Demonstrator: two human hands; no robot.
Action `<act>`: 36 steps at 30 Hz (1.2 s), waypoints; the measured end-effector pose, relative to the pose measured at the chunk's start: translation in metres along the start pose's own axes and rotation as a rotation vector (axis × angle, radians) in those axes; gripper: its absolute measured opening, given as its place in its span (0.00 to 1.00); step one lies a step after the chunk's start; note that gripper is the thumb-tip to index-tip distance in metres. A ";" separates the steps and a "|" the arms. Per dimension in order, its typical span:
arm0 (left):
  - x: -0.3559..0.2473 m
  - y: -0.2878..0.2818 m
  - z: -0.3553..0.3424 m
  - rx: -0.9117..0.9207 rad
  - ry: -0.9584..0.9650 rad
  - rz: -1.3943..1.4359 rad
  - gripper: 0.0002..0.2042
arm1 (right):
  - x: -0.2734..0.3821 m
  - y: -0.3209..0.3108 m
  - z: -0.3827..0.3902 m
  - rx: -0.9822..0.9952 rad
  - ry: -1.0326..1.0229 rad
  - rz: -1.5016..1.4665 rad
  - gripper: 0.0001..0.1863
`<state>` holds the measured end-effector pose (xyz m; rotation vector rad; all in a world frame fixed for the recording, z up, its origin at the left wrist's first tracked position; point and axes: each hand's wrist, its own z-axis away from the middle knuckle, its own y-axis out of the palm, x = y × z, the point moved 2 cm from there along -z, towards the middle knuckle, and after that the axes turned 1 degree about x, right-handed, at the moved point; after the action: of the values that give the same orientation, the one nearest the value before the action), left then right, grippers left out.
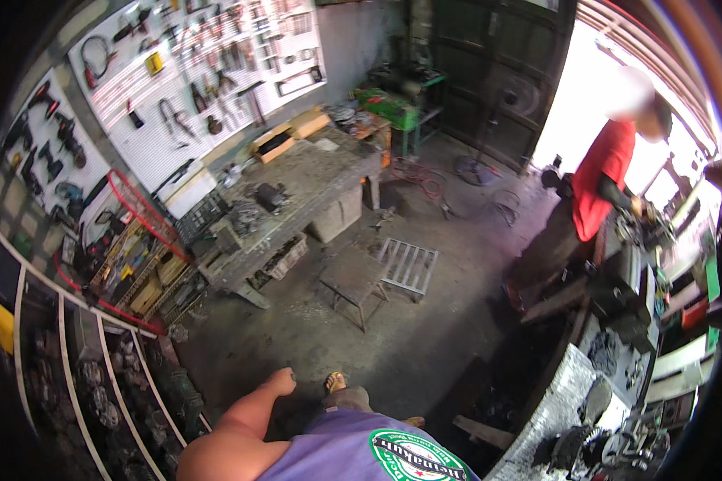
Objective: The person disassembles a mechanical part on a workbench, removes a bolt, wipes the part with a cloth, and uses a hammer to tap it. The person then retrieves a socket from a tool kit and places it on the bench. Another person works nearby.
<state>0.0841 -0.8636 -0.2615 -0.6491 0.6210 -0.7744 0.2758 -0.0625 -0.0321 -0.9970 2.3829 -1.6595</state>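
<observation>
My left hand [282, 381] hangs low over the concrete floor at the lower middle, beside my sandalled foot [335, 381]. Its fingers look curled closed; whatever they hold, if anything, is too small to make out. It touches no furniture that I can see, and the shelving on the left is nearby. My right hand is out of view. A low metal stool [353, 272] stands ahead, beside a slatted metal frame [409, 264].
A worn workbench [313, 172] stands below tool pegboards; open shelves [101, 361] line the left. A person in a red shirt [598, 168] works at the right bench, whose cluttered end [557, 401] runs close by me. Hoses [425, 184] and a fan [515, 100] are near the doorway.
</observation>
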 end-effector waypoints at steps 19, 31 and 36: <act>0.174 -0.136 -0.046 -0.321 0.095 0.477 0.19 | 0.472 0.191 0.245 0.744 -0.869 -0.369 0.10; 0.268 -0.222 -0.077 -0.381 -0.539 1.024 0.17 | 0.898 0.260 0.495 1.299 -1.239 -0.470 0.14; 0.308 -0.272 -0.091 -0.759 -0.478 1.045 0.19 | 1.045 0.218 0.634 1.661 -1.210 -0.377 0.20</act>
<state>0.0768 -1.2808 -0.2046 -1.0097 0.6899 0.6239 -0.3908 -1.1005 -0.1735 -1.2568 -0.1197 -1.5357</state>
